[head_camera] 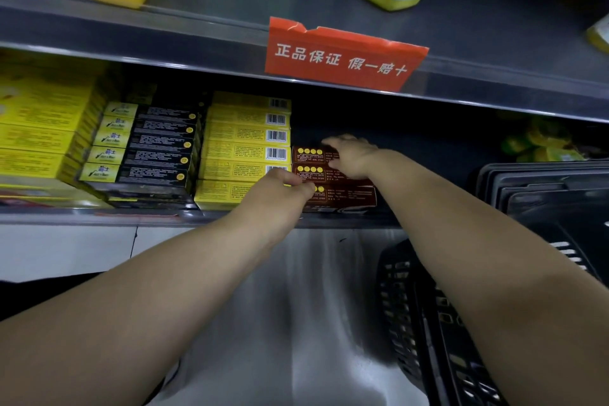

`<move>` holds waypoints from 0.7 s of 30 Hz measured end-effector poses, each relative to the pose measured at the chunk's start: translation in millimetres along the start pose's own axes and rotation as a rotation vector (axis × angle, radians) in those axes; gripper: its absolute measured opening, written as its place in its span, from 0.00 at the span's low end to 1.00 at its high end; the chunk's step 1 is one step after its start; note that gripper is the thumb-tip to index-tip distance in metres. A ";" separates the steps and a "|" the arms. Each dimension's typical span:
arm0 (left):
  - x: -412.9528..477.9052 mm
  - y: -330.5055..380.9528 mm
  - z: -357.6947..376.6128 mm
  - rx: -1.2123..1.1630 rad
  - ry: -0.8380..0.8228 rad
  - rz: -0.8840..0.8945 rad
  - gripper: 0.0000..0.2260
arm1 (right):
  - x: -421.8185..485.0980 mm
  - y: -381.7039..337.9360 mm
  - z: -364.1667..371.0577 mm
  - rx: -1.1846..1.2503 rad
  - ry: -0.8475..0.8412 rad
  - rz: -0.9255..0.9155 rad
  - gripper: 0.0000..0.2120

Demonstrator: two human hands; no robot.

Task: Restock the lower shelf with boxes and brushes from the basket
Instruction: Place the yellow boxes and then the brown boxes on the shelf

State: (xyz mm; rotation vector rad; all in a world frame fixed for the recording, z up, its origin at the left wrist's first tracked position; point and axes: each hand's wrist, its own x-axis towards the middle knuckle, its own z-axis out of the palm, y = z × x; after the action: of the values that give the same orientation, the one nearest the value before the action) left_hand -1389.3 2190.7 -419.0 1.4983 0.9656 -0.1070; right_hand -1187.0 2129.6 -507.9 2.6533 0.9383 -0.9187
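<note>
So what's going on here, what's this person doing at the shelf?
A person is stocking the lower shelf with boxes. Both hands are on a short stack of dark red boxes standing right of a taller stack of yellow boxes. The right hand rests on top of the red stack, and the left hand touches its left end, seemingly squaring it up. A black basket sits by the person's right arm; what is in it can't be seen.
</note>
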 end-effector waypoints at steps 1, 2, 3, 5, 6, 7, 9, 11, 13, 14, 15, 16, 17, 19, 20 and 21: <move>-1.3 0.6 0.4 0.010 -0.007 0.007 0.10 | -0.7 3.5 -2.2 0.011 -0.001 0.079 0.30; -2.4 0.9 1.4 0.021 -0.017 0.019 0.10 | -3.3 6.4 -4.7 0.008 -0.013 0.159 0.32; -3.9 1.9 3.3 0.035 -0.026 0.035 0.10 | -8.1 8.0 -6.9 -0.001 -0.045 0.208 0.33; -8.1 5.8 9.0 0.081 -0.038 0.086 0.09 | -20.7 8.3 -11.6 -0.009 -0.130 0.170 0.30; -10.8 8.1 13.1 0.107 -0.045 0.125 0.09 | -29.1 7.0 -16.5 -0.010 -0.144 0.126 0.26; -13.9 10.7 17.9 0.129 -0.054 0.173 0.09 | -38.9 5.1 -24.1 -0.015 -0.124 0.089 0.21; -21.2 17.5 29.3 0.179 -0.087 0.290 0.09 | -64.2 2.9 -44.3 -0.010 -0.013 0.032 0.17; -31.6 24.5 42.0 0.236 -0.129 0.415 0.09 | -97.6 8.0 -63.8 0.136 0.117 -0.001 0.20; -41.5 28.4 55.4 0.310 -0.167 0.549 0.10 | -139.4 22.5 -76.4 0.447 0.183 -0.065 0.17; -47.3 29.4 62.3 0.350 -0.174 0.616 0.11 | -162.8 33.0 -78.6 0.607 0.200 -0.109 0.13; -53.5 31.0 69.7 0.386 -0.177 0.682 0.12 | -185.6 44.8 -78.3 0.736 0.218 -0.144 0.11; -59.9 33.1 77.9 0.417 -0.184 0.749 0.14 | -206.3 57.6 -75.6 0.833 0.246 -0.165 0.08; -66.6 35.5 87.1 0.447 -0.203 0.818 0.15 | -224.2 70.4 -70.5 0.912 0.283 -0.171 0.07; -79.2 39.6 106.2 0.546 -0.267 0.958 0.17 | -249.7 95.4 -54.5 1.063 0.368 -0.136 0.08; -83.6 40.9 115.7 0.611 -0.299 1.024 0.17 | -257.4 108.6 -44.6 1.139 0.402 -0.097 0.09; -86.9 41.4 124.5 0.674 -0.327 1.081 0.17 | -262.7 121.7 -33.1 1.200 0.423 -0.048 0.09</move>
State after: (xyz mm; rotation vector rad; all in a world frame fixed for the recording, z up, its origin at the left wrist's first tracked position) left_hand -1361.6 2046.8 -361.6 2.3455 -0.2684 0.1195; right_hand -1255.4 1912.6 -325.9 3.9609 0.5715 -1.2105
